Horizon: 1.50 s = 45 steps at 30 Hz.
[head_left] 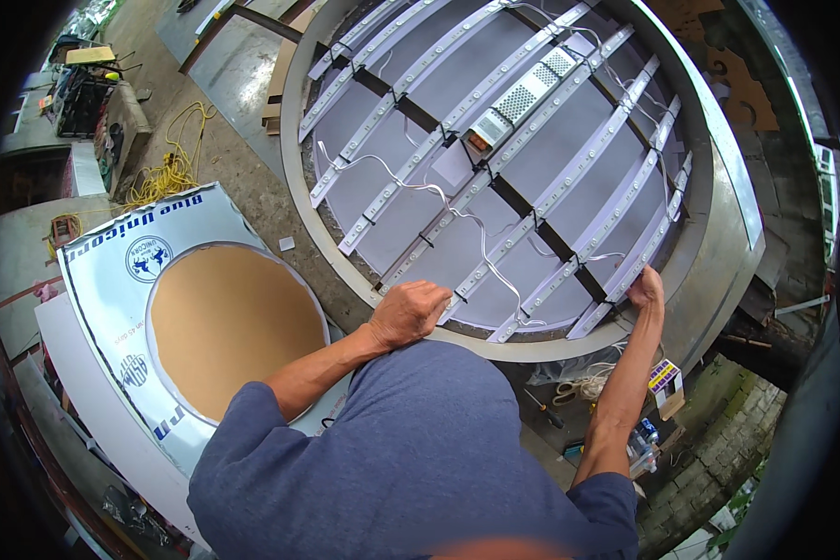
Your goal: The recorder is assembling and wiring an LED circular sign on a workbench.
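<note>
A large round metal sign frame (297, 140) holds rows of white LED strips (504, 252) tied with black cable ties across dark crossbars (555, 238). My left hand (411, 311) is closed in a loose fist at the near rim, beside the lower end of a strip. What its fingers pinch, if anything, is hidden. At the near right rim, my right hand (646, 287) is curled by the end of the outermost strip; its fingertips are partly hidden. A perforated metal power supply (527, 93) sits among the strips, and white wire (425, 189) trails over them.
On the left lies a film-covered sheet (112, 271) with a round cut-out over tan board (233, 327). Yellow cord (168, 177) is heaped on the ground beyond. Scissors (566, 392), a screwdriver (543, 409) and a small box (667, 387) lie below my right forearm.
</note>
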Each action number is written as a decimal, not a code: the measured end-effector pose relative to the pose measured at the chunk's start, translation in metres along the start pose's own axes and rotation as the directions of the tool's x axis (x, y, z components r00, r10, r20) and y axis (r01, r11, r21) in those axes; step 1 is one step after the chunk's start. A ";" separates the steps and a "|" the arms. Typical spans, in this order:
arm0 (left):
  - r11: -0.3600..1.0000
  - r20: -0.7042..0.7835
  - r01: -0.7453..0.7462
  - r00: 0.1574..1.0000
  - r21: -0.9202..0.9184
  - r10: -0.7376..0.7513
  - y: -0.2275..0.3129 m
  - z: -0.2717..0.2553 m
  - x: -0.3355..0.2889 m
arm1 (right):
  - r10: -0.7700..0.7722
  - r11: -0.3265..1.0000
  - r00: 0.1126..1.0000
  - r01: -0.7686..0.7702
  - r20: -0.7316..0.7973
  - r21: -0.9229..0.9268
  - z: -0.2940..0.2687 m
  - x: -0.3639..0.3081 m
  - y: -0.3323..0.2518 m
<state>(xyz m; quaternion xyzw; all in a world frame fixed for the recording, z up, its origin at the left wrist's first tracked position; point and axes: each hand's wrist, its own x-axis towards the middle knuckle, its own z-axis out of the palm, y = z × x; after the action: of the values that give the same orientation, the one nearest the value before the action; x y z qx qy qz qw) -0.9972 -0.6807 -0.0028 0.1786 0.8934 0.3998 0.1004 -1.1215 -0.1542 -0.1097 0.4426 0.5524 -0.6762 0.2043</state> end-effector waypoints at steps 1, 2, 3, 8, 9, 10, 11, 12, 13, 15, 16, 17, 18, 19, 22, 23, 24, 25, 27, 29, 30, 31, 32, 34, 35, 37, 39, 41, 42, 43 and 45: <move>1.000 -0.001 0.008 1.000 0.001 -0.008 0.000 0.000 0.000 | -0.004 1.000 1.000 0.004 -0.003 0.000 0.002 -0.002 0.000; 1.000 0.000 0.012 1.000 0.002 -0.012 0.000 0.000 0.000 | -0.007 1.000 1.000 0.007 0.020 -0.016 0.003 -0.004 -0.001; 1.000 0.001 0.005 1.000 -0.001 -0.005 0.000 0.000 0.000 | -0.010 0.999 0.999 0.011 0.042 -0.031 0.006 -0.005 -0.001; 0.999 -0.047 -0.035 0.998 -0.029 0.033 0.000 0.003 0.004 | -0.099 0.994 0.995 0.099 -0.005 0.049 -0.008 0.006 0.007; 0.999 -0.038 -0.022 0.999 -0.037 0.021 0.003 0.000 0.005 | -0.161 0.987 0.986 0.161 -0.038 -0.015 -0.010 0.007 0.008; 0.998 -0.022 -0.049 0.999 -0.047 0.048 0.005 -0.001 0.005 | -0.223 0.973 0.972 0.217 -0.069 -0.083 -0.010 0.006 0.008; 0.999 -0.011 -0.024 1.000 -0.021 0.024 0.004 -0.001 0.003 | -0.239 0.969 0.964 0.228 -0.114 -0.100 0.004 -0.001 0.004; 1.000 0.007 -0.014 1.000 -0.001 0.014 0.005 -0.002 0.004 | -0.322 0.930 0.940 0.292 -0.111 -0.225 -0.001 -0.006 0.003; 1.000 0.001 -0.026 1.000 -0.003 0.026 0.006 -0.001 0.006 | -0.476 0.826 0.862 0.371 -0.175 -0.424 -0.007 -0.012 0.002; 1.000 0.015 -0.030 0.999 0.004 0.030 0.007 0.000 0.005 | -0.616 0.691 0.760 0.397 -0.206 -0.604 0.003 -0.034 -0.001; 1.000 0.008 -0.009 1.000 0.017 0.009 0.007 -0.001 0.004 | -0.801 0.455 0.582 0.438 -0.141 -0.776 0.017 -0.055 -0.010; 1.000 0.014 -0.021 1.000 0.019 0.021 0.007 -0.001 0.003 | -0.924 0.188 0.381 0.398 -0.024 -0.898 0.026 -0.075 -0.018; 1.000 0.004 -0.019 1.000 0.022 0.018 0.008 -0.001 0.003 | -0.926 0.199 0.376 0.391 -0.041 -0.899 0.029 -0.092 -0.023; 1.000 -0.007 -0.016 1.000 0.025 0.017 0.009 0.000 0.003 | -0.931 0.166 0.365 0.413 -0.004 -0.896 0.030 -0.107 -0.027; 0.999 0.007 -0.036 0.999 0.024 0.036 0.009 0.002 0.006 | -0.926 0.186 0.376 0.426 -0.014 -0.885 0.021 -0.120 -0.017; 0.998 0.020 -0.052 0.998 0.023 0.052 0.009 0.002 0.008 | -0.950 0.112 0.309 0.456 0.039 -0.883 0.016 -0.118 -0.011; 0.999 0.029 -0.050 0.998 0.018 0.050 0.010 0.002 0.009 | -0.967 0.036 0.240 0.481 0.092 -0.876 0.011 -0.116 -0.004; 0.999 0.037 -0.048 0.998 0.014 0.047 0.010 0.001 0.012 | -0.971 -0.004 0.208 0.466 0.114 -0.885 0.008 -0.112 0.000; 0.999 0.031 -0.040 0.999 0.024 0.039 0.010 0.001 0.009 | -0.976 -0.016 0.189 0.442 0.111 -0.897 0.020 -0.101 0.004; 0.999 0.006 -0.018 1.000 0.045 0.017 0.010 0.001 0.005 | -0.976 -0.051 0.169 0.428 0.136 -0.902 0.029 -0.092 0.007; 0.999 0.036 -0.009 0.999 0.044 0.007 0.010 0.000 0.005 | -0.975 -0.057 0.166 0.456 0.147 -0.888 0.029 -0.087 0.008; 0.999 0.062 0.003 0.998 0.045 -0.006 0.011 -0.001 0.005 | -0.981 -0.057 0.142 0.443 0.133 -0.895 0.023 -0.091 0.010; 0.997 0.035 0.025 0.999 0.071 -0.028 0.010 -0.001 0.007 | -0.986 -0.060 0.113 0.434 0.121 -0.899 0.019 -0.090 0.011; 1.000 0.079 -0.025 0.997 0.009 0.024 0.010 0.000 0.009 | -0.983 -0.059 0.133 0.413 0.124 -0.909 0.010 -0.089 0.016; 1.000 0.048 0.000 0.999 0.031 -0.002 0.009 0.001 0.007 | -0.981 -0.054 0.146 0.417 0.125 -0.907 0.011 -0.091 0.016; 1.000 0.071 -0.001 0.997 0.015 0.000 0.008 0.002 0.004 | -0.978 -0.061 0.155 0.439 0.142 -0.897 0.011 -0.092 0.017; 1.000 0.047 -0.006 0.999 0.019 0.005 0.008 0.003 0.003 | -0.977 -0.063 0.160 0.400 0.137 -0.914 0.011 -0.091 0.017; 1.000 0.035 -0.020 0.999 0.015 0.019 0.006 0.002 0.001 | -0.979 -0.059 0.153 0.408 0.132 -0.911 0.013 -0.091 0.020; 1.000 0.040 -0.018 0.999 0.022 0.017 0.006 0.003 0.000 | -0.981 -0.045 0.153 0.402 0.115 -0.915 0.013 -0.091 0.020; 1.000 0.046 -0.016 0.999 0.027 0.015 0.005 0.003 0.000 | -0.980 -0.036 0.165 0.410 0.113 -0.911 0.014 -0.090 0.018; 1.000 0.038 -0.019 0.999 0.023 0.018 0.003 0.004 0.000 | -0.983 -0.028 0.156 0.411 0.101 -0.911 0.016 -0.090 0.018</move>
<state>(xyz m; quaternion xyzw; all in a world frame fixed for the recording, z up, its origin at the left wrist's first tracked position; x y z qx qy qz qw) -0.9948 -0.6763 -0.0031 0.1955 0.8943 0.3867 0.1116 -1.0669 -0.1938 -0.0459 0.0897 0.9562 -0.1457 -0.2374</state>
